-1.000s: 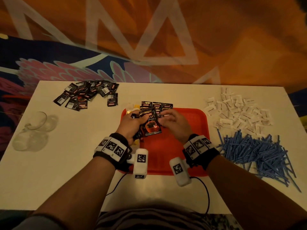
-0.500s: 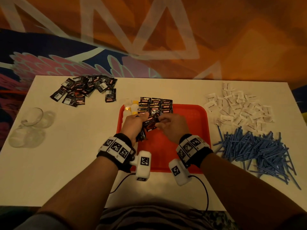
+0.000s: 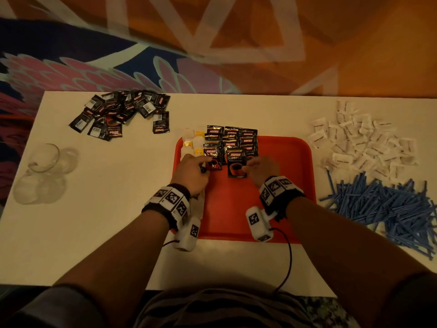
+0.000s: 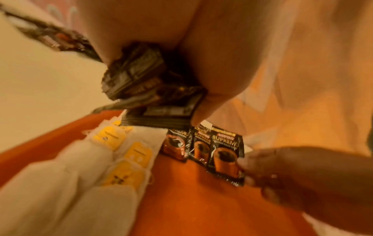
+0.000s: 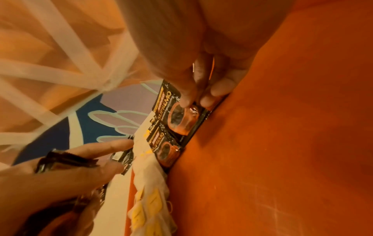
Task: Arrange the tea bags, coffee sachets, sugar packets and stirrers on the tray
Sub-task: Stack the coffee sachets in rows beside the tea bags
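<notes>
Pinching a Kopiko sachet (image 3: 237, 163) at frame centre on the red tray (image 3: 302, 185), the right hand (image 3: 261, 169) risks nudging neighbouring rows askew, while spare sachets (image 4: 137, 76) clutched by the left hand (image 3: 192, 170) could be dropped.

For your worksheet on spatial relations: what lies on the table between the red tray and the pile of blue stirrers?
Bare white table separates the red tray from the blue stirrers, as the head view shows.

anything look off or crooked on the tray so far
Mostly tidy. The coffee sachets run in neat overlapping columns, but their far ends, like the tea bags beside them, overhang the red tray's back rim onto the table.
</notes>
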